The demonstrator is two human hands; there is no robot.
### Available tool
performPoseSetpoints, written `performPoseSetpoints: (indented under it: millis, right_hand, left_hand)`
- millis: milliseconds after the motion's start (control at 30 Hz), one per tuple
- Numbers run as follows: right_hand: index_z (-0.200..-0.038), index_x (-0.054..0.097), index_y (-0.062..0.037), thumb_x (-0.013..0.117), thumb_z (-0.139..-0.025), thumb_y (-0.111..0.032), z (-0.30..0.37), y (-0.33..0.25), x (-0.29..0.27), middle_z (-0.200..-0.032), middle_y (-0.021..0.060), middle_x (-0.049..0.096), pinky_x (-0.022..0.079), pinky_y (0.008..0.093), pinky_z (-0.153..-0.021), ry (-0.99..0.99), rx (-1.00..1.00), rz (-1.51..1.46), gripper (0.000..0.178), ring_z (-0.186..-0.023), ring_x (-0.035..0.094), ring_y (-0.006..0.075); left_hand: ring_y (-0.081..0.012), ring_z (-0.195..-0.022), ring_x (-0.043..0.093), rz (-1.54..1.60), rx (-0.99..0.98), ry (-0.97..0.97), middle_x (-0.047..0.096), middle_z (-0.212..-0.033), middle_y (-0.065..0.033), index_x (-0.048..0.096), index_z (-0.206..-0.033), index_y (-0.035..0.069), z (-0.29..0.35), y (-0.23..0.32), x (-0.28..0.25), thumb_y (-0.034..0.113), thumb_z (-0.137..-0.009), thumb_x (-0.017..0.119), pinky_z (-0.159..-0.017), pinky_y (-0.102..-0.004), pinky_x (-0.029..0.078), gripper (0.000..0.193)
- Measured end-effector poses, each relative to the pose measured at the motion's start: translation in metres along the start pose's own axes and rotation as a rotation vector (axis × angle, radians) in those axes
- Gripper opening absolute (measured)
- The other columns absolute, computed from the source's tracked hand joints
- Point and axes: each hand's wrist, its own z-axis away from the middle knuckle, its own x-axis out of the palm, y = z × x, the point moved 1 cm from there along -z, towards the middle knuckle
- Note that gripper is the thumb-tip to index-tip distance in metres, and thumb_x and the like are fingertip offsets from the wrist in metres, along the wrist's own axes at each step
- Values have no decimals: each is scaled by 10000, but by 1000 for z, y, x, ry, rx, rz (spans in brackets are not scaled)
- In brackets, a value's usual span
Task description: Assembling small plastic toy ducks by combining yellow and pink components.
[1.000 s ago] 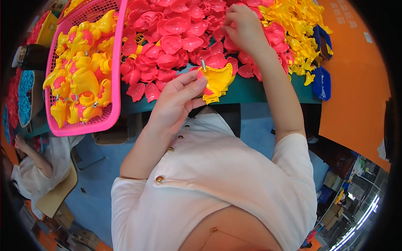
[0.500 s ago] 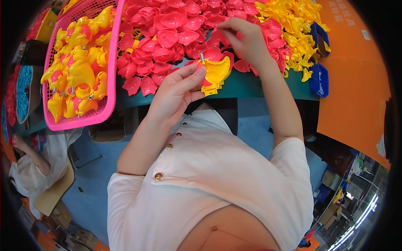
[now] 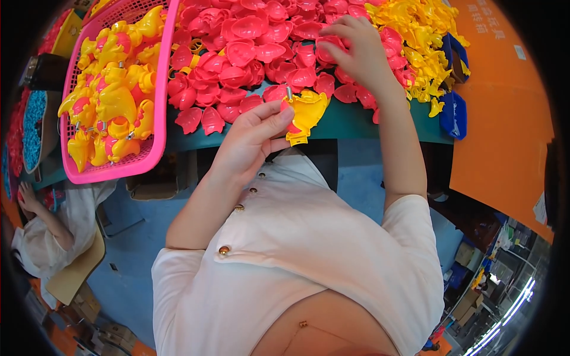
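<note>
My left hand [image 3: 256,137] pinches a yellow plastic half shell [image 3: 309,113] between thumb and fingers, just off the near edge of the table. The shell is hollow side up, with a small metal piece [image 3: 290,93] standing up at its upper left. Something red shows beside my thumb. My right hand [image 3: 361,53] reaches over a large pile of red plastic shells [image 3: 240,52], palm down. Its thumb and fingers are apart around red shells at the pile's right side, and no firm grip on one shows.
Left of the pile stands a pink basket [image 3: 159,118] with assembled yellow-and-red figures [image 3: 116,101]. Yellow parts [image 3: 424,41] are heaped at the far right, beside two blue trays [image 3: 454,115] and an orange board [image 3: 504,130]. At left are a tub of blue bits [image 3: 34,130] and another person's arm [image 3: 50,222].
My right hand has moved a little right and its thumb and fingers have spread. The half shell in my left hand has tilted and dropped slightly. Some red shells have shifted.
</note>
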Motion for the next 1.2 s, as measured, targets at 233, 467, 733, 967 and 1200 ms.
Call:
performPoseSetpoints:
  millis: [233,467,733,967,1200]
  right_hand:
    - [-956,629,-87,772,-676,-266,-6,-11,20,-903,35,583,309,377,-954,-251,-35,-109,362,-986,507,239]
    - [-909,624,-102,762,-677,-138,2,5,13,-885,32,579,245,363,-991,-344,132,-127,272,-972,507,203]
    - [-877,672,-33,731,-759,-170,0,49,-18,-815,37,651,458,275,-763,224,358,-285,189,-804,596,150]
    - [-970,668,-49,740,-741,-157,1,56,-43,-953,36,648,453,297,-810,269,220,-236,263,-903,601,202]
    - [-872,661,-112,723,-690,-103,-15,-4,17,-1036,15,556,355,379,-882,-191,-160,62,192,-1041,490,210]
  left_hand:
    - [-99,-926,616,-23,-45,8,624,-1028,-30,559,-1160,29,2,2,4,202,-888,633,-744,-243,518,331]
    - [-94,-907,614,-21,-55,17,621,-1011,-25,558,-1161,33,-2,1,-3,179,-877,647,-726,-236,518,331]
    - [-130,-981,607,-58,-68,-21,610,-1094,-52,540,-1187,12,-4,1,3,179,-871,655,-805,-258,506,376]
    - [-144,-1007,600,-126,-80,-87,600,-1130,-63,507,-1240,-5,-8,4,13,166,-871,650,-861,-278,490,431]
    - [-122,-984,610,-13,-34,-96,604,-1113,-52,528,-1210,15,-13,6,11,163,-899,611,-812,-271,523,354]
